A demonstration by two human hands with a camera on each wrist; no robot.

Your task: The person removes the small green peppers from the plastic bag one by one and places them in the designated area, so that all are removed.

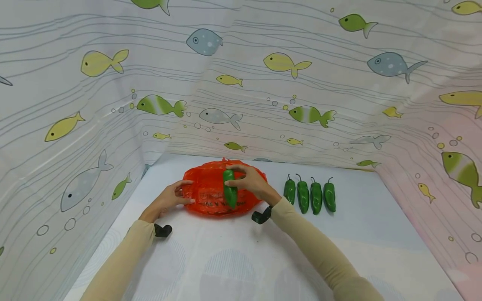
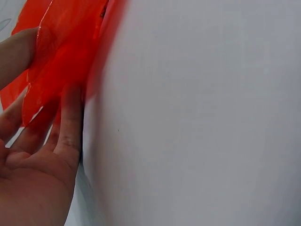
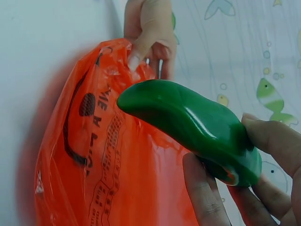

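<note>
A red plastic bag (image 1: pixel 211 200) with dark printing lies on the white cloth, its mouth spread. At its left end my left hand (image 1: pixel 169 197) holds the edge; in the left wrist view the thumb lies on one side of the film and the fingers (image 2: pixel 70 117) on the other. Over the bag, my right hand (image 1: pixel 253 183) grips a glossy green chili pepper (image 1: pixel 230 194). In the right wrist view the pepper (image 3: pixel 188 115) sits between thumb and fingers, its tapered tip toward the bag. The inside of the bag is mostly hidden.
Several more green chili peppers (image 1: pixel 316 198) lie in a row right of the bag, stems pointing away. Fish-patterned sheets (image 1: pixel 263 96) wall the table (image 1: pixel 361 217) at the back and sides. A small black device (image 1: pixel 261 215) sits at each wrist.
</note>
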